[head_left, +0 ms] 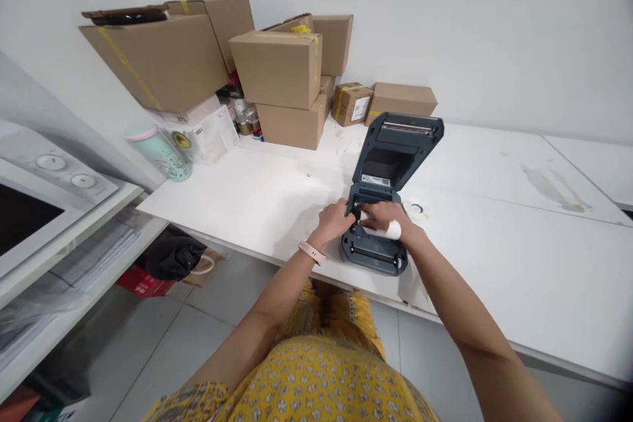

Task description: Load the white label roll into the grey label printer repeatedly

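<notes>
Open printer (378, 247) near the front edge of the white table (494, 264), lid tipped up and back. Both hands down in its open bay. Left hand (336, 217) at the bay's left side, fingers curled in and touching the inner edge; cannot tell whether gripping anything. Right hand (388, 213) just beside it, fingers bent down into the bay, with a white paper roll (394, 230) against its thumb side; hold on the roll unclear. Pink wristband (312, 252) on the left wrist. Small tape ring (416, 209) lying just right of the printer. Cardboard boxes (277, 69) stacked at the wall behind, green bottle (161, 153) to their left.
</notes>
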